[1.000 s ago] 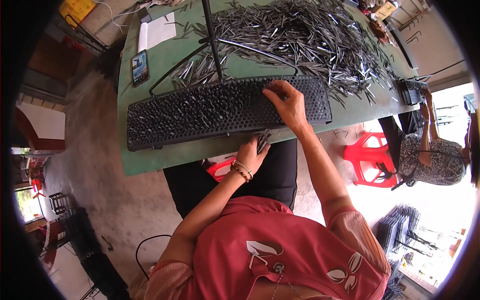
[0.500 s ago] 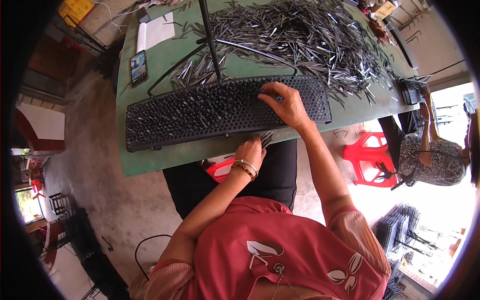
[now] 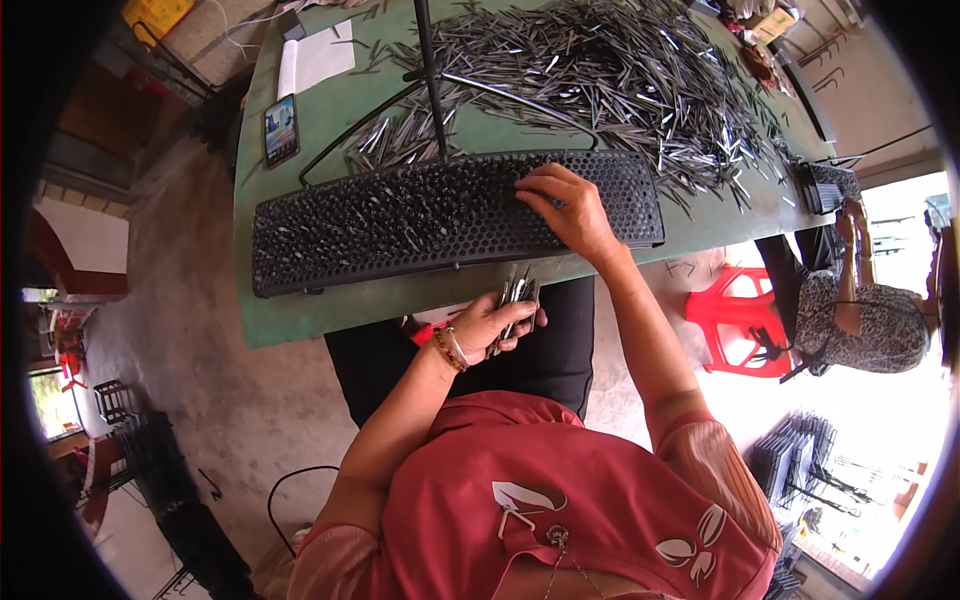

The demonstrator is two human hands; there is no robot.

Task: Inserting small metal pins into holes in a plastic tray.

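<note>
A long black panel full of small round holes lies along the near edge of the green table. Its left and middle holes bristle with thin dark pieces standing upright, while those at the right end show bare. Over the panel, right of its middle, my right hand has thumb and fingertips closed in a pinch; whatever is between them is too small to make out. Just off the table edge, above my lap, my left hand grips a bundle of thin metal strips, their ends poking up past the fingers.
Behind the panel spreads a big heap of loose metal strips on the green table. A black wire frame rises behind the panel. A phone and white paper lie left. Another person works right, beyond a red stool.
My left hand has drawn back slightly and turned, so the bundle of strips now shows more plainly. My right hand stays at nearly the same spot over the panel.
</note>
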